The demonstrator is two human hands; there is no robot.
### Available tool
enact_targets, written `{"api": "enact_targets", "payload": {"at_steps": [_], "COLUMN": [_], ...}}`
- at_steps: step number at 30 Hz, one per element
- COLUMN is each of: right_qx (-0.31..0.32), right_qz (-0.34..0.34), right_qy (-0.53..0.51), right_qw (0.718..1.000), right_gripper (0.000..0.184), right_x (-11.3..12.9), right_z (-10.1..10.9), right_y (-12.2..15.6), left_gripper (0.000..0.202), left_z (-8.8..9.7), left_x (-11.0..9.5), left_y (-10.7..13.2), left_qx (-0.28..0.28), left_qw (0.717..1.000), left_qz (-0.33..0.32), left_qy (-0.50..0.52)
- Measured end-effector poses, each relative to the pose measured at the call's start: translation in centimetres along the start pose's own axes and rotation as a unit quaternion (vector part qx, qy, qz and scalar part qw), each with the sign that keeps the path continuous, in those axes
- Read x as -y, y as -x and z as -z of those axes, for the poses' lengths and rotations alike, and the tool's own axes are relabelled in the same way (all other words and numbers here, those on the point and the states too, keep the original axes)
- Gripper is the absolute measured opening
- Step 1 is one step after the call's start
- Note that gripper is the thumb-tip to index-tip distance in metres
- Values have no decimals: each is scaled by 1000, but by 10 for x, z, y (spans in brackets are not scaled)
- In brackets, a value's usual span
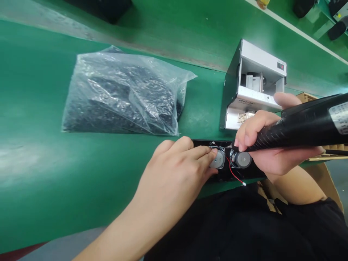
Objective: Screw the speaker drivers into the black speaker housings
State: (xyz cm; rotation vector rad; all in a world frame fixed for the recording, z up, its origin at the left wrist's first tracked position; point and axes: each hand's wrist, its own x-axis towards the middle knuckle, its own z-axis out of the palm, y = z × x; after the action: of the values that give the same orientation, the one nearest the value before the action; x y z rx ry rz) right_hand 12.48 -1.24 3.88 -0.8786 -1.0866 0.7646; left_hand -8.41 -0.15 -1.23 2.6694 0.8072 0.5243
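Observation:
A black panel (217, 174) lies at the near edge of the green bench, with two round silver speaker units (243, 159) set in it and a red wire (233, 174) trailing off toward me. My left hand (174, 170) rests on the panel, fingers pressed together on the left speaker (218, 160). My right hand (265, 145) is wrapped round a black electric screwdriver (301, 125), held nearly level, its tip down at the panel between the speakers.
A clear plastic bag (125, 94) full of small dark parts lies on the green bench (40, 145) to the left. A grey-and-white box-shaped machine (254, 85) stands just behind the panel. Cardboard boxes (323, 174) sit at the right.

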Motion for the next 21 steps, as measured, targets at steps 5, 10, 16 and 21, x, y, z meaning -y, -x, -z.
{"api": "enact_targets", "payload": {"at_steps": [5, 10, 16, 21], "right_qx": [2, 2, 41, 68], "right_qz": [5, 7, -1, 73], "right_qy": [-8, 0, 22, 46], "right_qw": [1000, 1000, 999, 994], "right_gripper": [63, 64, 63, 71], "right_x": [-6, -7, -10, -26], "right_z": [-2, -3, 1, 3], "right_y": [2, 4, 3, 4], "left_gripper": [10, 22, 24, 31], "left_z": [-1, -3, 1, 0], "left_x": [-1, -4, -1, -2], "left_y": [-2, -3, -3, -4], "left_qx": [-8, -10, -4, 12], "left_qw": [1000, 1000, 1000, 999], "left_qz": [12, 7, 19, 34], "left_qy": [-4, -6, -1, 15]}}
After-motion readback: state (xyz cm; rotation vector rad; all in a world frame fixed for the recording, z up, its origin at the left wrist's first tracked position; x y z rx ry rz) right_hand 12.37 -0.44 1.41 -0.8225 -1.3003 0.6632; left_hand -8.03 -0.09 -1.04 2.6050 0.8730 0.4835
